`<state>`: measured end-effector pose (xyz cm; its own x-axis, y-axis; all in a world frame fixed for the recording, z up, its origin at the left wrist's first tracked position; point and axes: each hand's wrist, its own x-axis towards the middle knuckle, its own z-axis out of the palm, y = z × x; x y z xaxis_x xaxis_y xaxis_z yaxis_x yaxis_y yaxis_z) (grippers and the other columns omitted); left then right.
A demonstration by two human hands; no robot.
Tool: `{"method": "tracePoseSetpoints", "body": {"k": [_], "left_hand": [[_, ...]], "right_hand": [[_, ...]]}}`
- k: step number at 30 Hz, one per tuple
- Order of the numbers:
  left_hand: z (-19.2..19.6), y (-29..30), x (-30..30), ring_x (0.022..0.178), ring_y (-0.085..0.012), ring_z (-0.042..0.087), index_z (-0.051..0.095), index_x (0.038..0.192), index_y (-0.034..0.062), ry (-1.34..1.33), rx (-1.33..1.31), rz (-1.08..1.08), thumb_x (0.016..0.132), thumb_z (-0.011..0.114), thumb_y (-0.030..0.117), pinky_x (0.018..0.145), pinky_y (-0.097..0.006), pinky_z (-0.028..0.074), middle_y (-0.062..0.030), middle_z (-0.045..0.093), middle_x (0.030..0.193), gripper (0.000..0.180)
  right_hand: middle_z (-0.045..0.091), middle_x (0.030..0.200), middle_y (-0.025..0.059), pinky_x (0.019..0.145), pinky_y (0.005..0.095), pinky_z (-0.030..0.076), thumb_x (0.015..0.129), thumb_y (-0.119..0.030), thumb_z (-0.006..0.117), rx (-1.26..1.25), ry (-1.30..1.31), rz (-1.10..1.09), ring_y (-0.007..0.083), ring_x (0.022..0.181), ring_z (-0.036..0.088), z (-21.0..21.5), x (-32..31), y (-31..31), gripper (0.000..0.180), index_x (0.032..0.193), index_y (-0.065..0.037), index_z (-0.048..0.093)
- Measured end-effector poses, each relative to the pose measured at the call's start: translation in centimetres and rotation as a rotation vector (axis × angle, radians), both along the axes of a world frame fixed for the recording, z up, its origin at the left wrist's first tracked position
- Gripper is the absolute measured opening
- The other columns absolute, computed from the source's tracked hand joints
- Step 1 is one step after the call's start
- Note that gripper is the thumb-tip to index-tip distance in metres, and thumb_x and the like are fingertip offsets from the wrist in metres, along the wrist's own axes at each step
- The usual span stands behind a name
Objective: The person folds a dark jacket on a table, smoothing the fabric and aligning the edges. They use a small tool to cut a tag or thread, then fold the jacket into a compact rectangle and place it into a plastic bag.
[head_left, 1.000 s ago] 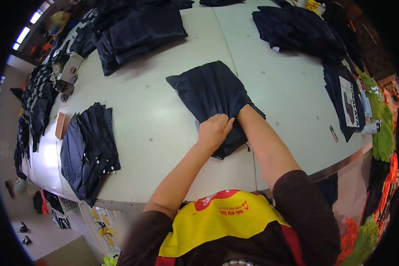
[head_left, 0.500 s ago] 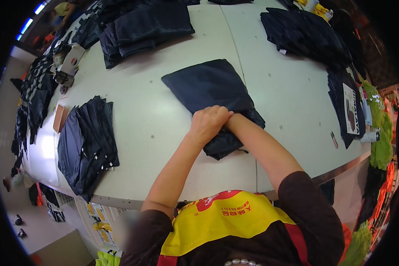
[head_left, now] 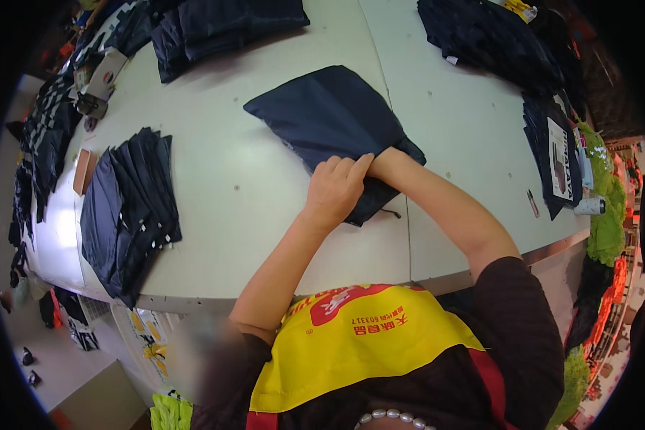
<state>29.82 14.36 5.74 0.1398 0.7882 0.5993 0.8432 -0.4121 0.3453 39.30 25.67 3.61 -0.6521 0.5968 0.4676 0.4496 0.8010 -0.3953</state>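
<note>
Now hands: left hand (head_left: 337, 188) on navy cloth (head_left: 330, 122), white table (head_left: 251, 179)

One folded dark garment (head_left: 330, 118) is pressed under the fingers (head_left: 344, 172) of two hands. Four heaps of dark garments are counted on the worktop (head_left: 229, 179): one left (head_left: 129, 208), one beyond-left (head_left: 222, 25), two right (head_left: 487, 32) (head_left: 552, 154).

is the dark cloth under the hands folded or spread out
Folded: the dark cloth lies as a compact layered shape with doubled edges, the left hand pressing its near end.
</note>
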Motion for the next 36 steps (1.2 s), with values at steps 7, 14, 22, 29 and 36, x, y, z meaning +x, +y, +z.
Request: {"method": "tracePoseSetpoints", "body": {"k": [7, 14, 22, 29, 36], "left_hand": [[-2.0, -2.8, -0.1, 0.134, -0.0366, 0.025, 0.034, 0.14, 0.0177, 0.042, -0.467, 0.462, 0.061, 0.074, 0.007, 0.097, -0.062, 0.029, -0.0176, 0.031, 0.142, 0.089], [-6.5, -0.8, -3.7, 0.133, -0.0366, 0.03, 0.035, 0.14, 0.0233, 0.055, -0.487, 0.284, 0.065, 0.073, 0.004, 0.098, -0.051, 0.037, -0.0176, 0.028, 0.146, 0.086], [-4.0, -2.0, -7.0, 0.131, -0.0324, 0.037, 0.041, 0.139, 0.0207, -0.309, -0.716, -0.048, 0.063, 0.048, -0.021, 0.106, -0.035, 0.037, -0.0137, 0.026, 0.149, 0.087], [-4.5, -5.2, -6.7, 0.119, -0.0287, 0.052, 0.049, 0.132, 0.0124, -0.565, -0.604, 0.005, 0.073, 0.056, -0.01, 0.095, -0.033, 0.045, -0.0156, 0.043, 0.139, 0.063], [-6.3, -12.4, -5.7, 0.086, -0.0255, 0.061, 0.062, 0.102, 0.0022, -0.346, -0.03, 0.266, 0.079, 0.066, 0.005, 0.075, -0.033, 0.049, -0.0123, 0.063, 0.1, 0.023]], "right_hand": [[0.066, 0.1, 0.0161, 0.084, 0.039, 0.047, 0.086, -0.046, 0.052, -0.342, -0.785, 0.06, 0.0333, 0.097, 0.061, 5.3, 6.4, -3.8, 0.047, 0.099, -0.003, 0.067], [0.06, 0.073, 0.028, 0.072, 0.0456, 0.044, 0.089, -0.063, 0.035, -0.578, -0.361, -0.144, 0.0441, 0.076, 0.056, -0.6, 10.1, -1.3, 0.079, 0.068, 0.008, 0.063], [0.061, 0.109, 0.0149, 0.086, 0.0384, 0.048, 0.075, -0.018, 0.071, 0.172, -0.066, 0.211, 0.0308, 0.101, 0.059, 3.7, 9.6, -14.4, 0.043, 0.113, -0.003, 0.059], [0.054, 0.116, 0.0151, 0.076, 0.0358, 0.049, 0.053, -0.018, 0.08, 0.26, -0.414, -0.036, 0.0277, 0.095, 0.057, -0.4, 6.2, -16.9, 0.092, 0.136, -0.013, 0.041], [0.059, 0.102, 0.0111, 0.068, 0.0329, 0.054, 0.062, -0.016, 0.079, 0.025, -0.443, 0.04, 0.0263, 0.083, 0.063, 2.3, 7.1, -13.8, 0.08, 0.133, -0.008, 0.042]]}}
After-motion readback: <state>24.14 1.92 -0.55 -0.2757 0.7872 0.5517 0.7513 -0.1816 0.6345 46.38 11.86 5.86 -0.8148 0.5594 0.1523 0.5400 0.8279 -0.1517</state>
